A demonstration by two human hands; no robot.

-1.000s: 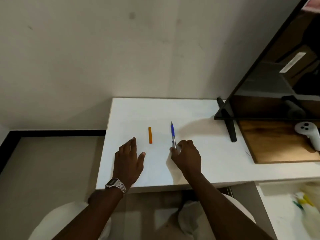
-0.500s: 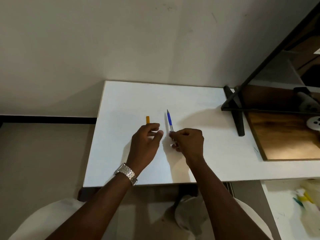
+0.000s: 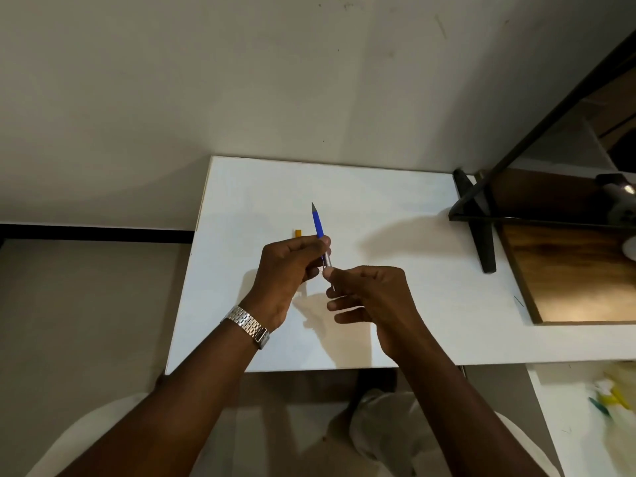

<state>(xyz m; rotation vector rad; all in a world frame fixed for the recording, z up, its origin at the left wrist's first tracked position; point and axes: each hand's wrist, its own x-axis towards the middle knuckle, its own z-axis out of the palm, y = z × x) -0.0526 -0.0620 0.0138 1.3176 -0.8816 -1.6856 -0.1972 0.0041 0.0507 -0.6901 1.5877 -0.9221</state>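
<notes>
I see left hand [image 3: 285, 266] gripping blue pen [image 3: 318, 225] mid-barrel, right hand [image 3: 375, 297] pinching its silver rear end. Was flat on white table [image 3: 378, 194] 1 s ago, now lifted. Orange piece [image 3: 297, 233] still down, just left of pen. Probably twisting it apart.

Pen [image 3: 318, 225]: blue barrel, silver lower section, grey tip pointing away, held clear of the bench [image 3: 395, 194]. Orange piece [image 3: 298, 233] (mostly hidden) lies on the bench just left of it.
</notes>
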